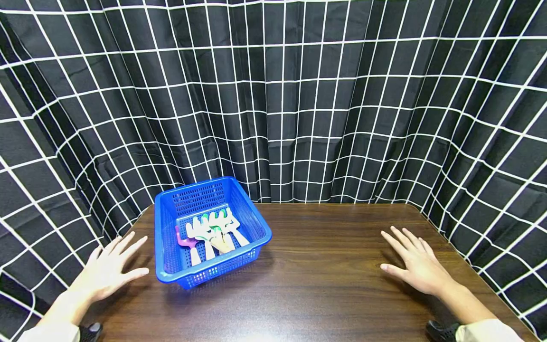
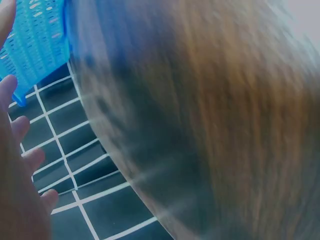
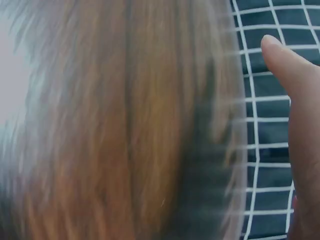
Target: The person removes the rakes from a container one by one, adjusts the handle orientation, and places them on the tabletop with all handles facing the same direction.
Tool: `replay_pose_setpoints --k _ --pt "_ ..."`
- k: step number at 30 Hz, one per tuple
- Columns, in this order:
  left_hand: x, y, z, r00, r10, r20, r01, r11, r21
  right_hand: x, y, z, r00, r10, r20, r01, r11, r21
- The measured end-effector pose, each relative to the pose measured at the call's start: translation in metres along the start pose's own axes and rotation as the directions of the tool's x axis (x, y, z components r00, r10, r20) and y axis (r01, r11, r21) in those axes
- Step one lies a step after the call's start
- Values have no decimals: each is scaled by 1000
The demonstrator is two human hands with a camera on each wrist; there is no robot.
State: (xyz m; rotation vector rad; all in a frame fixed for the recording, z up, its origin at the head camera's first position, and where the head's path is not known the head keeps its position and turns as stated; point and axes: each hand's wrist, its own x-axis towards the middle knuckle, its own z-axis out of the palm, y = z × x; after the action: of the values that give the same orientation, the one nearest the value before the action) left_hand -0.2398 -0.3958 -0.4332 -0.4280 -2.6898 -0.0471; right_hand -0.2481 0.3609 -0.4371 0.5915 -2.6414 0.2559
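A blue plastic basket (image 1: 252, 247) with perforated walls stands on the left part of the table. Inside it lie several small Y-shaped utensils (image 1: 222, 242), mostly white with some green, crowded together. One of them has a purple forked head (image 1: 186, 242) and a pale handle; their exact kind is unclear. Left of the basket, my left hand (image 1: 102, 273) is spread with straight fingers, apart from the basket and holding nothing. Over the table's right side, my right hand (image 1: 416, 266) also has its fingers extended and holds nothing.
The brown wood-grain table (image 1: 325, 270) reflects light near its front edge. A black curtain with a white grid (image 1: 299, 104) hangs behind the table and along both sides. In both wrist views the tabletop looks blurred.
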Motion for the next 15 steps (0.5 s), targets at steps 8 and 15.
replay_pose_setpoints --k 8,15 --pt "6 7 -1 1000 0 -4 0 995 -101 15 -24 -2 996 -92 -10 92 996 6" --pt "11 17 -2 996 -52 -75 23 938 -345 33 -43 -1 981 -180 -69 180 984 -9"
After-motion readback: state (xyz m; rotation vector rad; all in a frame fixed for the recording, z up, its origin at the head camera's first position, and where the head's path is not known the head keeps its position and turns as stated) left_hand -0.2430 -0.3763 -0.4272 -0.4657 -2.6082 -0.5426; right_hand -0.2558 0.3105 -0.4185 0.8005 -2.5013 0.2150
